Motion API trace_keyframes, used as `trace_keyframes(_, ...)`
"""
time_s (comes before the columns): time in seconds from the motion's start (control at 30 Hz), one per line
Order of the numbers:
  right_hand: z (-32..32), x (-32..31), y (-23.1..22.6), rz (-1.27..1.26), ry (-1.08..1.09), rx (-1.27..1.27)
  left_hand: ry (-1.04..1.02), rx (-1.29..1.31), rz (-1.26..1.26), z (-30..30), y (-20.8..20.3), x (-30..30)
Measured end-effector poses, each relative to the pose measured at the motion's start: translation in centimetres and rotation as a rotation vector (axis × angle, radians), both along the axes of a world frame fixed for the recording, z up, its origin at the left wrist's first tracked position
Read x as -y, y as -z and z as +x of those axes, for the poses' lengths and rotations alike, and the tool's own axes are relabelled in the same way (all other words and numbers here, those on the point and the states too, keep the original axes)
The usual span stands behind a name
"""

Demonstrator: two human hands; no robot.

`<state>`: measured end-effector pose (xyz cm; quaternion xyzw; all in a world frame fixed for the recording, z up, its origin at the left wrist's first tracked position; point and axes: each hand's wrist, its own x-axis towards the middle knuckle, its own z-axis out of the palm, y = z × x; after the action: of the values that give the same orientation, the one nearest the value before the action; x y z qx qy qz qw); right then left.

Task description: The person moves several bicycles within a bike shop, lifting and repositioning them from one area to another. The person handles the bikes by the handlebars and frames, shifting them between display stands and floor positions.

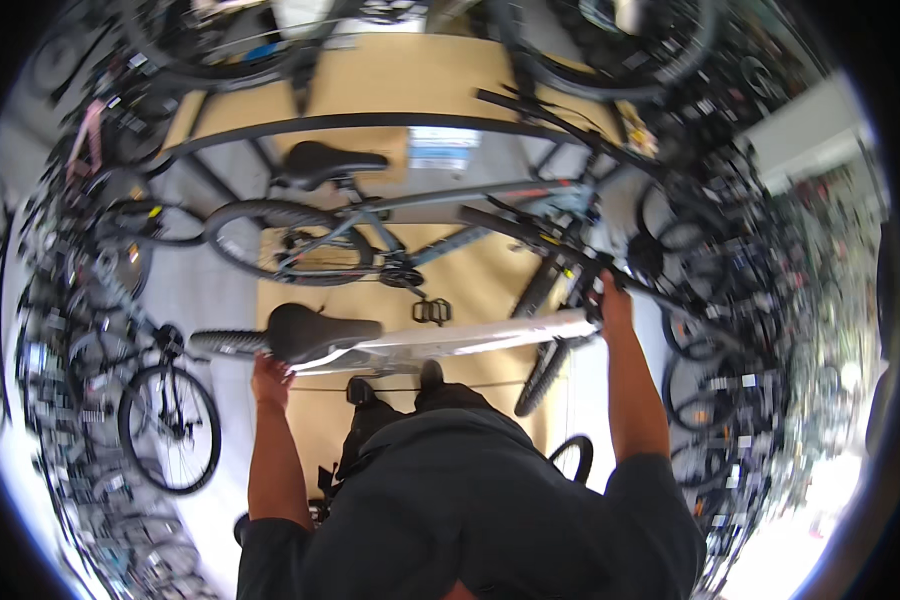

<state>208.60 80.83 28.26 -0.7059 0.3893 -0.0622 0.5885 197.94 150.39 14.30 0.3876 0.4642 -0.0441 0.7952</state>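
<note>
In front of me stands a bicycle with a white frame [480, 335], seen from above. At its rear, on the left, my left hand [271, 379] is closed at the edge of the black saddle [315, 333], with part of the fingers hidden. My right hand [613, 305] is closed on the black handlebar [665, 297] near the stem; the fingertips are partly hidden. The front wheel [542, 378] is turned at an angle to the frame. A black pedal [432, 311] juts out on the far side of the frame.
Just beyond stands a second bicycle, with a grey frame [460, 236] and black saddle [320, 162]. A curved black bar [370, 121] runs behind it. Tan boards [320, 383] cover part of the floor. Many bicycles line both sides, including one front wheel [170, 430] at left.
</note>
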Motion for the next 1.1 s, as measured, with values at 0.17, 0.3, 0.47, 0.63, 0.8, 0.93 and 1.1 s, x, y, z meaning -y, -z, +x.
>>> trace_keyframes(0.17,-1.6,-1.9,-2.8,-0.719,-0.198,-0.147,0.015,-0.357,0.178,-14.0,0.1,1.5)
trace_keyframes(0.3,-3.5,-9.9,-3.9,-1.212,-0.585,0.298,-0.086,-0.546,0.123,-22.8,0.5,3.4)
trace_keyframes(0.47,-8.0,-24.1,-0.6,-0.766,-1.216,0.190,0.007,-0.467,0.106,-23.5,0.9,2.9)
trace_keyframes(0.63,-12.4,-34.7,1.4,-0.719,-1.562,0.059,-0.006,-0.232,0.111,-24.9,2.0,-2.0)
trace_keyframes(0.8,-14.7,-45.0,2.4,-0.657,-1.737,0.139,0.013,-0.312,0.163,-34.9,7.2,-9.1)
trace_keyframes(0.93,-15.6,-53.5,2.4,-0.707,-1.942,0.056,-0.169,-0.344,0.310,-47.1,9.9,-13.5)
trace_keyframes(1.1,-15.0,-63.4,2.0,-0.686,-2.135,-0.015,-0.306,-0.565,0.443,-53.2,7.5,-15.5)
